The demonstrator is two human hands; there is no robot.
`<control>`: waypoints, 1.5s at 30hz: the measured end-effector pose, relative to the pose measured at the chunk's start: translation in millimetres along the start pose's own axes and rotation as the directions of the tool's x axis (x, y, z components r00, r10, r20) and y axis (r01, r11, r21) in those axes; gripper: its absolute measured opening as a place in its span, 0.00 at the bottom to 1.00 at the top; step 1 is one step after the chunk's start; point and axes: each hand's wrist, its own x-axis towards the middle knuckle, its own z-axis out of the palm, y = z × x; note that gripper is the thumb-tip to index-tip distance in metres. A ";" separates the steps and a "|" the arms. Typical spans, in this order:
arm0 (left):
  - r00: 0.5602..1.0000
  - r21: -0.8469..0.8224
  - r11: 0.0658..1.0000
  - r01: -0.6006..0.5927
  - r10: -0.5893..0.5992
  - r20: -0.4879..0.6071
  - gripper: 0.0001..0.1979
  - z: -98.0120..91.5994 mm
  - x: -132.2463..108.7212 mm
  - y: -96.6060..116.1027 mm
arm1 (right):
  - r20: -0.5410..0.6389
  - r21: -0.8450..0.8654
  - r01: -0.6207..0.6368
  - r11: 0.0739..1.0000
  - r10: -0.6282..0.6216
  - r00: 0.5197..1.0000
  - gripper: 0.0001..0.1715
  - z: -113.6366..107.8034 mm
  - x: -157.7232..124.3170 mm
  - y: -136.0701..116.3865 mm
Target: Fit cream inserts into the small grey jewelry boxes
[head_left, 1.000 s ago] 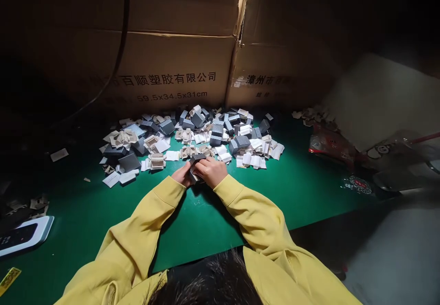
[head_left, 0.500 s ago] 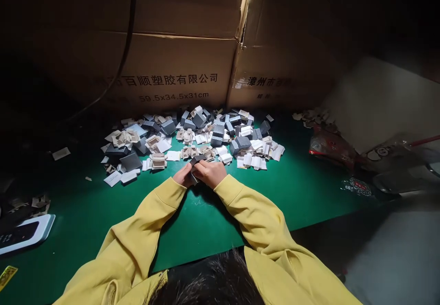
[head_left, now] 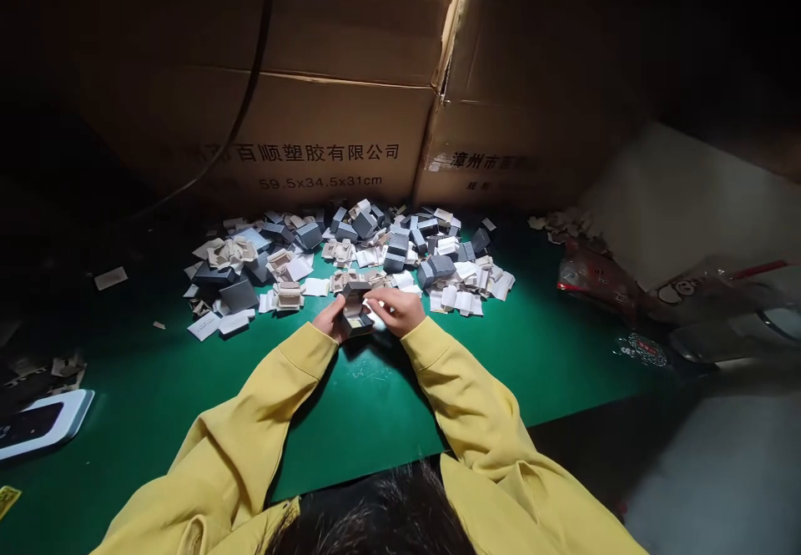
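Note:
My left hand point(head_left: 331, 320) grips a small dark grey hinged box point(head_left: 355, 311), which stands with its lid up and a pale insert showing inside. My right hand point(head_left: 399, 308) is beside it on the right, fingers curled, pinching a small white piece at the box's edge. Both arms wear yellow sleeves. Just beyond my hands lies a heap of grey boxes point(head_left: 394, 248) and white and beige card inserts point(head_left: 288, 293) on the green mat point(head_left: 551, 346).
Large cardboard cartons point(head_left: 325, 113) with printed writing wall off the back. A phone on a white tray point(head_left: 37, 423) sits at the left edge. Red plastic packaging point(head_left: 594, 275) and clear bags lie at the right. Card scraps point(head_left: 110, 278) dot the left side.
The box in my hands was shut and is now open with its lid raised. My right hand has moved off the box to its right side.

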 end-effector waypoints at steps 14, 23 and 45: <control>0.998 -0.020 1.000 0.008 -0.010 -0.065 0.21 8.2 -6.0 12.2 | 0.071 -0.472 -0.474 0.743 0.568 0.820 0.11 -23.4 -8.4 21.5; 0.998 -0.119 0.992 0.048 -0.045 0.034 0.24 3.0 -8.1 15.8 | 0.136 -0.278 -0.135 0.951 0.178 0.975 0.19 -37.4 -7.1 12.4; 0.993 -0.230 0.970 -0.078 0.056 -0.100 0.28 13.1 -7.0 28.3 | 0.154 -0.443 -0.288 0.849 0.388 0.909 0.13 -27.0 11.9 7.8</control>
